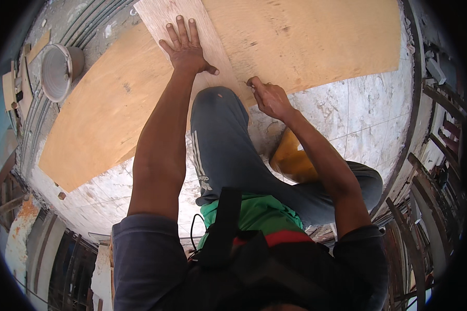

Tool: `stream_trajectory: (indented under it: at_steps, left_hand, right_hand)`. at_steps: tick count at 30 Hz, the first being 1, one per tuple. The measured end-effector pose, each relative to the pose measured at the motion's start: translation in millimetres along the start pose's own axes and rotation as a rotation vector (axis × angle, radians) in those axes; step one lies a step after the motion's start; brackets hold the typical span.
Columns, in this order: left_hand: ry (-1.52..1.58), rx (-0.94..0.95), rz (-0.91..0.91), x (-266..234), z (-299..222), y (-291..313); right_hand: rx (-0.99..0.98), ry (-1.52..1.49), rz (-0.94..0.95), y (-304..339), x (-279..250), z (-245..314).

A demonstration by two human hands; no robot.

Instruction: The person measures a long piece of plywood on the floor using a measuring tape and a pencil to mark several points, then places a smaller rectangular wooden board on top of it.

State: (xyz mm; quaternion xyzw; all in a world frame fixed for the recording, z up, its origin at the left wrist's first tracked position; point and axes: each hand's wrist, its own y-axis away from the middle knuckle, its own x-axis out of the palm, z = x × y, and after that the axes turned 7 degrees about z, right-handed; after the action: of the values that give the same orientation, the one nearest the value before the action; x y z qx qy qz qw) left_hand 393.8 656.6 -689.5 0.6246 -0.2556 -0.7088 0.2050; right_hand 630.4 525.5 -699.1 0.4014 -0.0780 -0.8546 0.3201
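Note:
A large tan plywood sheet (316, 44) lies on the floor ahead of me. Across it runs a narrower, paler wooden strip (215, 39), leading away from my knee. My left hand (187, 54) presses flat on this strip, fingers spread and holding nothing. My bent knee comes down over its near end. Beside the strip's right edge, low over the sheet, my right hand (272, 98) is closed with its fingers pinched together. A small dark tip shows at the fingertips, too small to name; the rest is hidden in the hand.
Under the sheet is a pale, stained tiled floor (368, 109). A yellow object (294, 155) sits partly hidden below my right forearm. A round bucket (57, 72) lies at the far left beside long thin pipes (91, 23). Timber pieces (425, 207) crowd the right side.

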Motion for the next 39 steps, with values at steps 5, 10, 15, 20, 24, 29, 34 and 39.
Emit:
stream_trajectory:
  at_steps: [5,10,15,20,24,29,34,39]
  left_hand:
    - [0.004,0.004,-0.005,-4.3,-1.1,1.1]
    - [-0.030,-0.026,0.025,-6.0,-1.7,1.2]
    - [-0.004,-0.007,0.014,-5.5,-1.1,1.1]
    - [0.013,-0.009,0.019,-5.5,-0.9,0.3]
    - [0.015,-0.010,0.012,-4.8,-0.6,-0.5]
    - [-0.008,0.001,0.030,-2.9,-0.1,-0.5]
    - [0.017,-0.015,-0.012,0.2,-0.5,-1.3]
    - [0.038,0.012,-0.020,1.8,-1.7,-1.1]
  right_hand:
    - [0.091,0.010,-0.363,-106.9,-57.6,26.9]
    - [-0.037,0.016,-0.647,-199.5,-75.4,44.8]
    - [-0.022,0.034,-0.613,-227.4,-80.2,50.1]
    - [-0.053,0.073,-0.587,-237.4,-82.9,48.1]
    - [-0.152,0.116,-0.651,-245.8,-82.2,44.6]
    - [-0.299,0.296,-0.741,-250.4,-85.2,46.7]
    - [-0.160,0.240,-0.445,-201.2,-65.1,36.6]
    - [-0.099,0.093,-0.274,-75.9,14.1,7.8]
